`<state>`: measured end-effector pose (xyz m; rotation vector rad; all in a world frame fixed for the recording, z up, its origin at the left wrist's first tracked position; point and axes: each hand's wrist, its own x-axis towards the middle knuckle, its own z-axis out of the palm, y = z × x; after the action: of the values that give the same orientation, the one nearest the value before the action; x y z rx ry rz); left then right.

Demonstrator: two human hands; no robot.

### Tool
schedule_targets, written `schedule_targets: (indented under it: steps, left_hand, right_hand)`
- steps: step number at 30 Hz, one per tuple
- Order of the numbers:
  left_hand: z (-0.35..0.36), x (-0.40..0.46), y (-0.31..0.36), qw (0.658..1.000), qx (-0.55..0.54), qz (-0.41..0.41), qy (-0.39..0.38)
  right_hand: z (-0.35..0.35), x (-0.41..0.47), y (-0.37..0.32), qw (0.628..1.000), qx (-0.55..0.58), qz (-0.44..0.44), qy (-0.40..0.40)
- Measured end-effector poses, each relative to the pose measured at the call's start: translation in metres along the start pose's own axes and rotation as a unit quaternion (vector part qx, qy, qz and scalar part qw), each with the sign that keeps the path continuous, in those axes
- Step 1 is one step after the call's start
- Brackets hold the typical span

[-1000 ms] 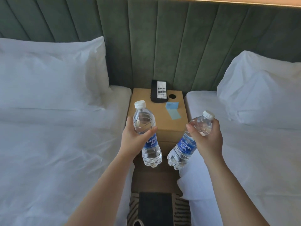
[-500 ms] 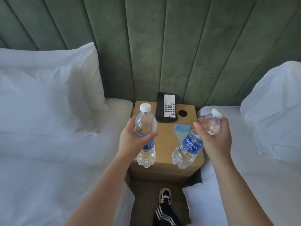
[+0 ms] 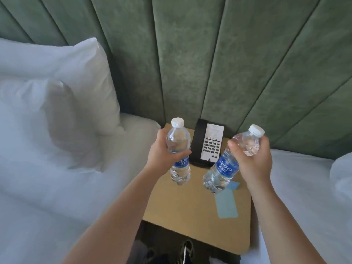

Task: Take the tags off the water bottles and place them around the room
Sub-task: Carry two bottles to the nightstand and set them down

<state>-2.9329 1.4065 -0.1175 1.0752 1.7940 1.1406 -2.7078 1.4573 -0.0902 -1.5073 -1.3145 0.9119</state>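
Both hands grip bottles above the nightstand: left hand wrapped round an upright bottle, right hand clamped on the neck of a tilted bottle, its base hanging toward the nightstand. No tags are visible on either, so that step looks done; neither bottle is set down yet.

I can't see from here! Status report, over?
Left hand grips upright clear plastic water bottle. Right hand grips tilted one. Black phone, blue cards occupy nightstand.
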Motion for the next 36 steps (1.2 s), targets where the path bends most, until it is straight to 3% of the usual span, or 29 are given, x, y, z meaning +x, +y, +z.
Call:
schedule_targets:
  steps: [10,18,25,36]
  left_hand:
    - [0.004,0.164,-0.081,0.999,0.041,0.016,-0.002]
    - [0.0,0.252,-0.124,0.993,0.107,0.045,-0.034]
    - [0.001,0.279,-0.147,0.989,0.124,0.05,-0.062]
    - [-0.002,0.282,-0.161,0.982,0.152,0.088,-0.07]
  right_hand:
    - [0.091,0.091,0.063,0.996,0.002,-0.07,-0.055]
    - [0.143,0.119,0.095,0.995,-0.002,-0.071,-0.064]
    - [0.187,0.138,0.113,0.995,0.027,-0.071,-0.067]
    - [0.235,0.176,0.122,0.986,-0.017,-0.095,-0.138]
